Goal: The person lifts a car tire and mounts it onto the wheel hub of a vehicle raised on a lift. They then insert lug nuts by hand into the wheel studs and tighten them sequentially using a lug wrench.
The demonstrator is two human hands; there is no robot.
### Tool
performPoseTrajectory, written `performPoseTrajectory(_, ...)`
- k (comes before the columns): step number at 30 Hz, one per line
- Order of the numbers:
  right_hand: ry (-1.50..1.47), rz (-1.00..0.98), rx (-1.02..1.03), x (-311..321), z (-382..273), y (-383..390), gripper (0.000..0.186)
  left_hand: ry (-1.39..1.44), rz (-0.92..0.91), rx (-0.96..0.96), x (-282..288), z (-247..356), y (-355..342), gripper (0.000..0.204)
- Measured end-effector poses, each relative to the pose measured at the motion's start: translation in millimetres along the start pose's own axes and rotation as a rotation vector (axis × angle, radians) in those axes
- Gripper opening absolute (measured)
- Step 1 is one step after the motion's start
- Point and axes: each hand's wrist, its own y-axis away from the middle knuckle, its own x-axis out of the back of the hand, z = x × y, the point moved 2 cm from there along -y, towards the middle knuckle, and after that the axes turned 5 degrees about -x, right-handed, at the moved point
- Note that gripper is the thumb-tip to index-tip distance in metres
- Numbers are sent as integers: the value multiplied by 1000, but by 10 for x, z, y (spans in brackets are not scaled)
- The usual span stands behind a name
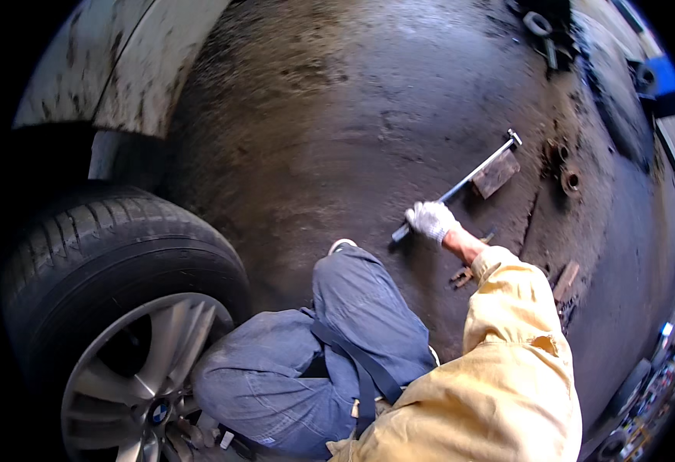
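My right hand (432, 221), in a white knit glove, is closed round a long silver breaker bar (468, 177) near its closer end. The bar slants away to the right, and its crosswise head (514, 138) lies just beyond a wooden block (497, 175). At the lower left stands a car wheel with a black tyre (133, 246) and a silver spoked rim (169, 343). Low beside the rim's hub, a dim greyish shape looks like my left hand (192, 436); its fingers are too dark to make out. My bent knees lie between the wheel and the bar.
Rusty ring-shaped metal parts (571, 182) lie right of the block. A small rusty piece (460, 277) and a wood scrap (565, 282) sit near my right forearm. A dirty pale car body panel (133, 73) hangs above the tyre. Cluttered small items (664, 381) line the right edge.
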Motion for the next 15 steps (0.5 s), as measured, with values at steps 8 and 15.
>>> performPoseTrajectory(8,-68,-243,-268,226,-217,1894,9,119,243,13,-139,-88,99,38)
performPoseTrajectory(15,-762,262,-723,744,-233,2233,33,343,-549,138,79,-24,-119,32)
